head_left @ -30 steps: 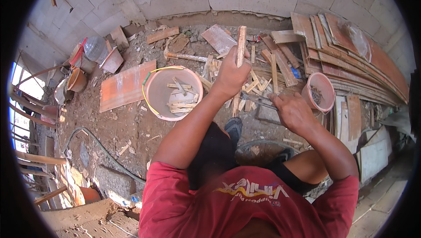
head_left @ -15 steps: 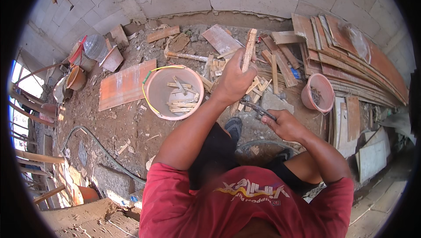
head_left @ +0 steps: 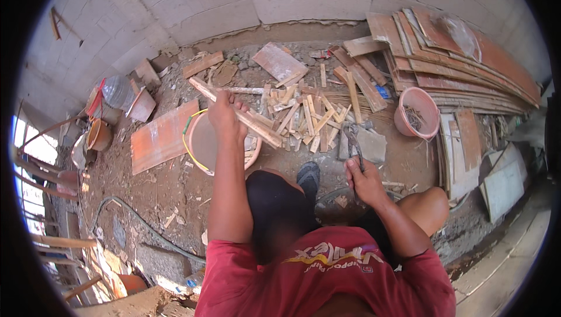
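Observation:
My left hand [head_left: 227,117] is closed round a long wooden strip [head_left: 262,130], held aslant above a pale round bucket [head_left: 201,141] with a yellow and green handle. The strip and my forearm hide much of the bucket and its contents. In my right hand [head_left: 365,181] is a pair of metal pincers [head_left: 353,140], gripped by the handles with the head pointing away from me. Just beyond that head lies a flat grey stone block [head_left: 370,145]. Short cut wood pieces [head_left: 310,119] form a loose pile between my hands, on the far side.
A pink bucket [head_left: 403,119] of thin scraps, perhaps nails, stands at the right. Stacked boards [head_left: 461,66] lean behind it, against a block wall [head_left: 280,7]. An orange-brown panel [head_left: 163,137] lies left of the pale bucket. A hose [head_left: 140,226] curves across the dirt.
My left hand has swung left with the wooden strip, from over the wood pile to above the pale bucket. The pincers, still in my right hand, have turned to point more straight ahead.

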### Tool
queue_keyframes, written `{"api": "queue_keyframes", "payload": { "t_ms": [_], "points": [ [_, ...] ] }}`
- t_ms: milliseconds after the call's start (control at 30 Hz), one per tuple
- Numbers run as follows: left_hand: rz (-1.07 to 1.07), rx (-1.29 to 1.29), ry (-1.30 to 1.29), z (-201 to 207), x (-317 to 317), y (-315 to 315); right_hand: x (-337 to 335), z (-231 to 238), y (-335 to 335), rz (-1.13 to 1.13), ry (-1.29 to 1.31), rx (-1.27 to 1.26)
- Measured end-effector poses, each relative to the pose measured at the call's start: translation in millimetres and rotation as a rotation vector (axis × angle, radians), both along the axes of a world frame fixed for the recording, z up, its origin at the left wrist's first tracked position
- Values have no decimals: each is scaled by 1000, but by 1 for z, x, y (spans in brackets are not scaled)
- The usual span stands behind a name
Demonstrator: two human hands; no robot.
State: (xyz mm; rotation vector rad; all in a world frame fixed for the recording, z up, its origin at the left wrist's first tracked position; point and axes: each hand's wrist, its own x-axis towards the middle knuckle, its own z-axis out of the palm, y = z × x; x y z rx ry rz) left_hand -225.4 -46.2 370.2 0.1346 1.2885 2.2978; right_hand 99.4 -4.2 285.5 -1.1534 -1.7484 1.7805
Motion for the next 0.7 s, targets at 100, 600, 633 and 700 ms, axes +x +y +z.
{"api": "queue_keyframes", "payload": {
  "t_ms": [100,600,633,700],
  "points": [
    [-194,-144,102,0,6,-11,45,1,56,23,-275,80],
    [-968,-742,530,-93,17,84,192,-85,304,128,-1429,512],
    [-931,-753,484,-108,23,88,185,-84,306,145,-1477,506],
    [-1054,-696,382,-133,25,92,170,-78,311,186,-1572,498]
  ]
}}
